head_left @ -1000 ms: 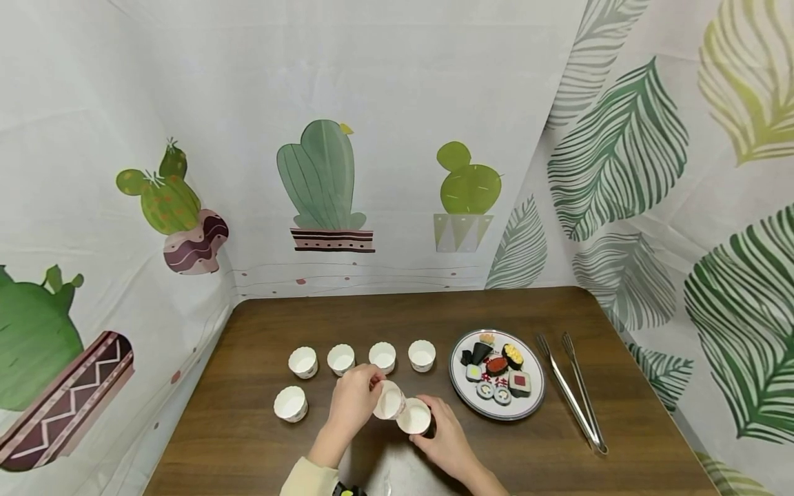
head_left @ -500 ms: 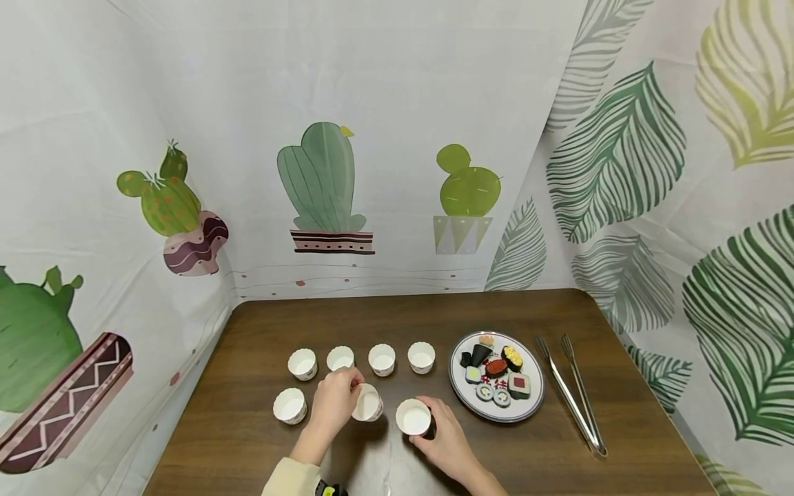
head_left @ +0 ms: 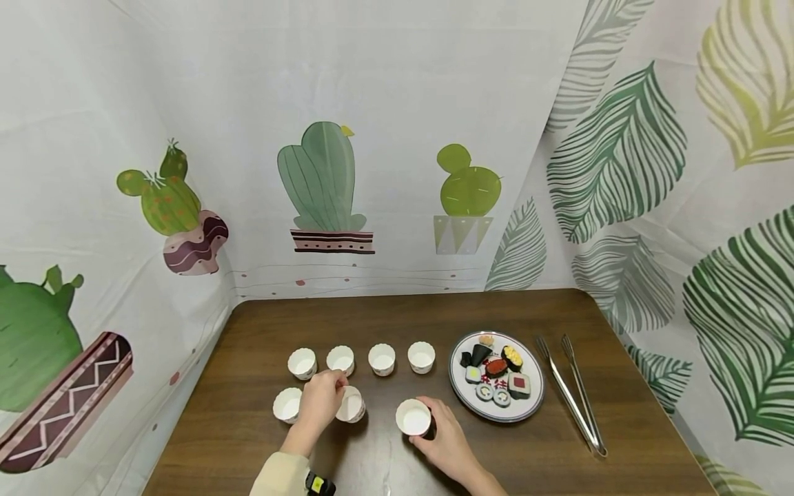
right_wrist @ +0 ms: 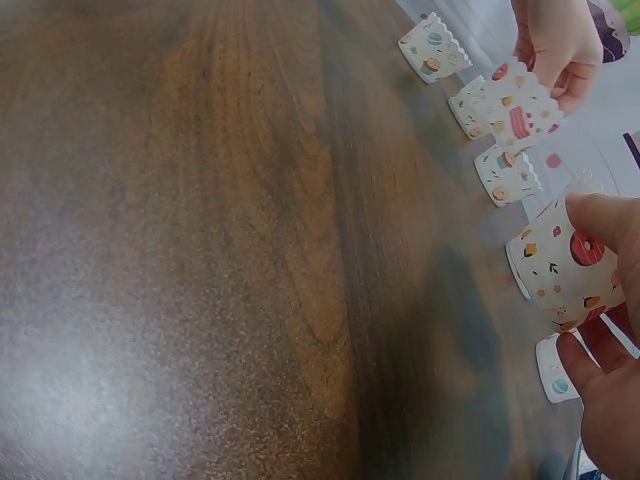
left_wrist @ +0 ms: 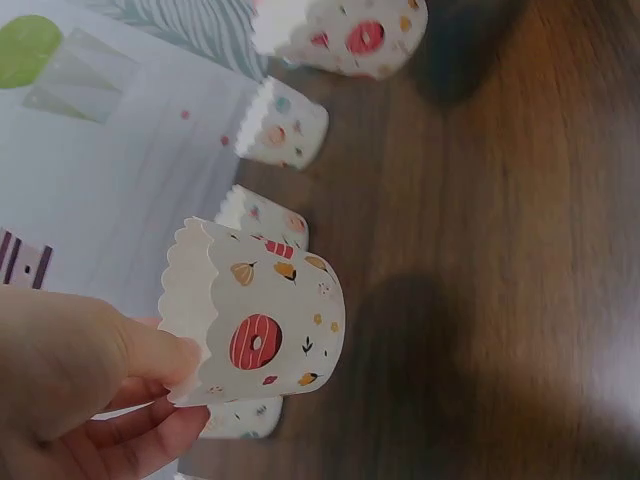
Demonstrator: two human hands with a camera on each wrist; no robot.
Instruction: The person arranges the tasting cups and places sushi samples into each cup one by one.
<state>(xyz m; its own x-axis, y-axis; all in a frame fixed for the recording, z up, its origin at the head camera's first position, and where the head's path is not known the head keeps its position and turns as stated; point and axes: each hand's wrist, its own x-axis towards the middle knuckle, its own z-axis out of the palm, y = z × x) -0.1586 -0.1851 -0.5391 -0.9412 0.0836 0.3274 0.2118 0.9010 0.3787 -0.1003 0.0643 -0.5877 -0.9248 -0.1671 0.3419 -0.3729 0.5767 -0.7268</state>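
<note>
My left hand (head_left: 320, 401) pinches the scalloped rim of a white paper baking cup (head_left: 351, 406) between thumb and fingers. A red doughnut and small flowers are printed on that cup's side in the left wrist view, where it tilts over the dark table. In my right hand (head_left: 446, 437) is another white baking cup (head_left: 412, 417), gripped round its side, mouth upward, right of the left hand's cup. Behind both hands stand several baking cups in a row, among them the left-end cup (head_left: 302, 364) and the right-end cup (head_left: 422, 357). One more cup (head_left: 287, 405) is partly hidden behind my left hand.
To the right lies a round plate (head_left: 459, 394) bearing several sushi pieces (head_left: 496, 367). Metal tongs (head_left: 577, 399) rest open beside it near the table's right side. A patterned cloth (head_left: 403, 83) hangs behind the brown wooden table (head_left: 515, 455).
My left hand has moved leftward with its baking cup, away from the cup in my right hand, toward the lone cup at left. The right hand stays nearly in place.
</note>
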